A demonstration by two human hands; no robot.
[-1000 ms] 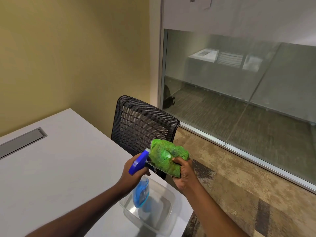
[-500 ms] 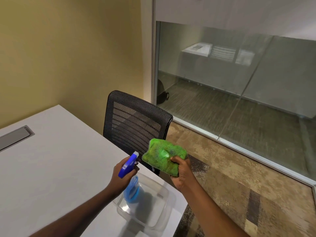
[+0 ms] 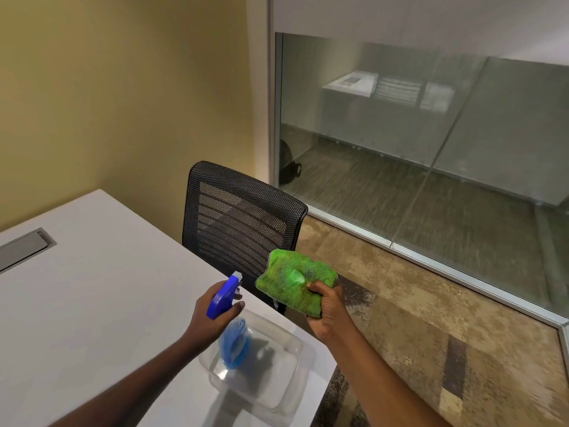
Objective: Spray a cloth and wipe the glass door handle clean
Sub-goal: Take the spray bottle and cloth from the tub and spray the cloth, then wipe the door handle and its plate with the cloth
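My left hand (image 3: 212, 315) grips a blue spray bottle (image 3: 229, 328) by its neck, with the nozzle pointing toward the cloth a short gap away. My right hand (image 3: 326, 309) clutches a bunched green microfibre cloth (image 3: 292, 282) held up in front of the nozzle. The bottle's body hangs over a clear plastic tub (image 3: 277, 377) on the white table (image 3: 92, 297). A glass wall (image 3: 431, 149) fills the right side. No door handle is in view.
A black mesh office chair (image 3: 240, 217) stands pushed against the table's far edge, just behind the cloth. A grey cable hatch (image 3: 24, 251) is set into the table at the left. Patterned carpet (image 3: 431, 318) lies to the right, below the glass wall's metal frame.
The spray bottle has drawn back to the left, opening a gap between nozzle and cloth. The view has shifted slightly; both hands keep their grips.
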